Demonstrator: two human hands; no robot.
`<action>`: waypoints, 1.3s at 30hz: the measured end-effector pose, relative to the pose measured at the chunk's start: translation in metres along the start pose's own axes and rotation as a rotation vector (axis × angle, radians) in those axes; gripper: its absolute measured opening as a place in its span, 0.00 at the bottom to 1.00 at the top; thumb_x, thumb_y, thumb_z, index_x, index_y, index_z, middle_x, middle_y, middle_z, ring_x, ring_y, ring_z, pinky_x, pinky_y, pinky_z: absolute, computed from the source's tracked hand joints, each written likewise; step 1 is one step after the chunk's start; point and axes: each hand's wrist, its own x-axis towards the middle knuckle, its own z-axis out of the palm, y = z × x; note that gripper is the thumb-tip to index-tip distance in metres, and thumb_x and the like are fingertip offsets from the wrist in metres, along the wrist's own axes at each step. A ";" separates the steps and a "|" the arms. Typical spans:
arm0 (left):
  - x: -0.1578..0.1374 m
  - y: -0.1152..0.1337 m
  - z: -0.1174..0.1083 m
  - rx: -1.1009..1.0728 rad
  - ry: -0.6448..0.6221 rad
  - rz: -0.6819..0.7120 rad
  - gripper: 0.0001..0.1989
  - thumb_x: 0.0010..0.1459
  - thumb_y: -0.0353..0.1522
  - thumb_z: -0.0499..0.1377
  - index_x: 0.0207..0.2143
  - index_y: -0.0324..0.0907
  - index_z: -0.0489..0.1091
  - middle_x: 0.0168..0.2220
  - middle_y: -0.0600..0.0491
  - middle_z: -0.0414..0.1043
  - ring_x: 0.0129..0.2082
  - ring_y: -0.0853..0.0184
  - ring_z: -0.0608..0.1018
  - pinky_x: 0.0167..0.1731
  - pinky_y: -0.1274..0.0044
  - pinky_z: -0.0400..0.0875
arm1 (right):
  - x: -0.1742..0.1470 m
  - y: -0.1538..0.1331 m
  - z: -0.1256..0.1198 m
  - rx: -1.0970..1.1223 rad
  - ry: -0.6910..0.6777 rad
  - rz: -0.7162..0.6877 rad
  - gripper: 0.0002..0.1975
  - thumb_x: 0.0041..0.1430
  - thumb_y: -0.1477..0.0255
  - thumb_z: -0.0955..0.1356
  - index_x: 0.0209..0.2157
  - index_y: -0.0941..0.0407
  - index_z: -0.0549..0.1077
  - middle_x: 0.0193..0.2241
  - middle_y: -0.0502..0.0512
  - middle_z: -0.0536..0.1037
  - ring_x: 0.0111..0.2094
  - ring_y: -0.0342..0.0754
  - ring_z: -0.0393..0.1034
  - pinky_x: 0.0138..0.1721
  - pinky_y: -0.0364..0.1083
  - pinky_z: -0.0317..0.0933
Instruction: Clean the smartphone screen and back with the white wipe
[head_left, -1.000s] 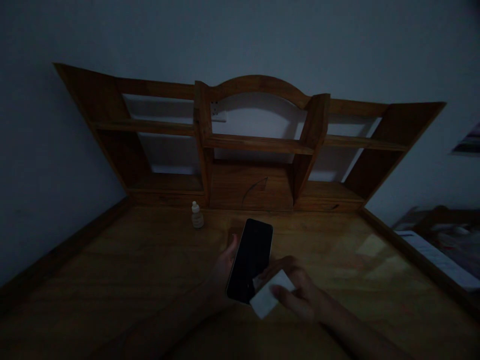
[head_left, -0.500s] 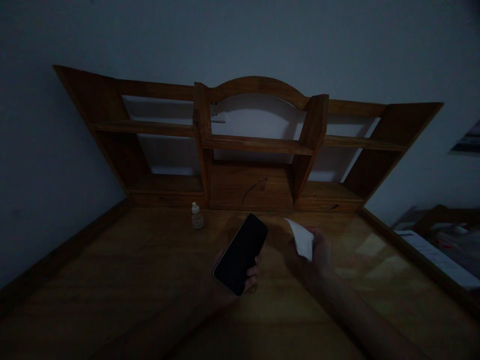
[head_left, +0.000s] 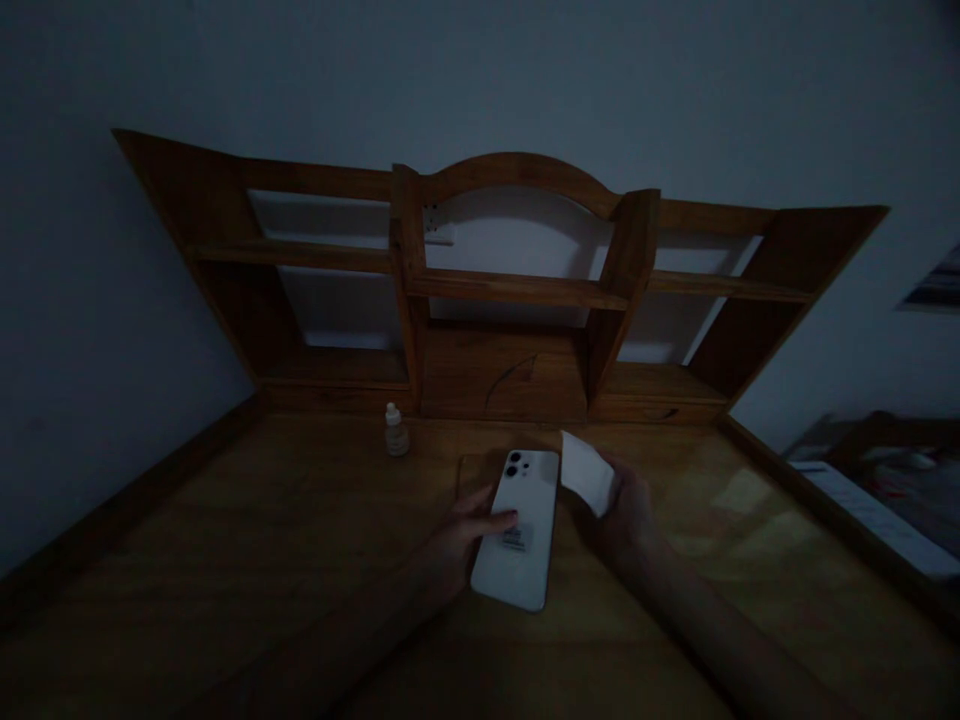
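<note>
A white smartphone [head_left: 517, 560] is held by my left hand [head_left: 457, 545], its back with the camera lenses and a small printed label facing up. My thumb lies across that back; the other fingers are mostly hidden. To the right, my right hand [head_left: 628, 510] pinches a folded white tissue [head_left: 587, 472], whose free end reaches close to the phone's upper right edge. Partly covered by the phone and left hand, a thin, flat, brownish clear piece [head_left: 471, 472] rests on the desk; its kind is hard to make out.
A small dropper-type bottle [head_left: 397, 437] with a white top stands on the wooden desk [head_left: 315, 560], left of the phone. Along the back rises a wooden shelf unit [head_left: 517, 290]. A power socket [head_left: 437, 225] shows on the wall. Beyond the desk's right edge are a white surface and dim items.
My left hand has turned the phone over, from its black screen to its white back, and shifted it slightly right. The tissue in my right hand has moved slightly left, closer to the phone.
</note>
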 end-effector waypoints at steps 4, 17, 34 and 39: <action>-0.001 0.001 0.000 0.013 0.039 -0.021 0.24 0.51 0.26 0.66 0.51 0.36 0.69 0.45 0.42 0.73 0.36 0.62 0.77 0.36 0.73 0.73 | 0.002 0.001 0.004 0.071 -0.015 0.042 0.08 0.58 0.69 0.66 0.38 0.56 0.73 0.38 0.53 0.79 0.39 0.52 0.75 0.40 0.49 0.72; -0.001 -0.001 0.003 -0.079 0.115 -0.035 0.22 0.55 0.22 0.62 0.53 0.35 0.64 0.48 0.41 0.71 0.40 0.59 0.77 0.42 0.68 0.74 | 0.003 0.006 0.006 0.031 0.012 0.021 0.14 0.60 0.65 0.67 0.46 0.54 0.72 0.45 0.53 0.77 0.47 0.55 0.73 0.48 0.53 0.70; -0.001 0.001 0.005 -0.112 0.097 -0.139 0.15 0.62 0.30 0.58 0.50 0.30 0.68 0.46 0.38 0.73 0.41 0.58 0.77 0.45 0.68 0.73 | -0.002 0.013 0.006 -0.146 0.049 -0.049 0.23 0.60 0.55 0.67 0.49 0.57 0.72 0.46 0.60 0.76 0.45 0.59 0.74 0.44 0.55 0.72; -0.001 -0.002 0.003 -0.094 0.044 -0.110 0.18 0.60 0.25 0.59 0.53 0.30 0.66 0.50 0.37 0.70 0.47 0.56 0.75 0.49 0.65 0.70 | -0.017 0.009 0.011 -0.313 0.032 -0.223 0.23 0.58 0.55 0.70 0.48 0.58 0.75 0.48 0.58 0.75 0.52 0.59 0.69 0.56 0.54 0.62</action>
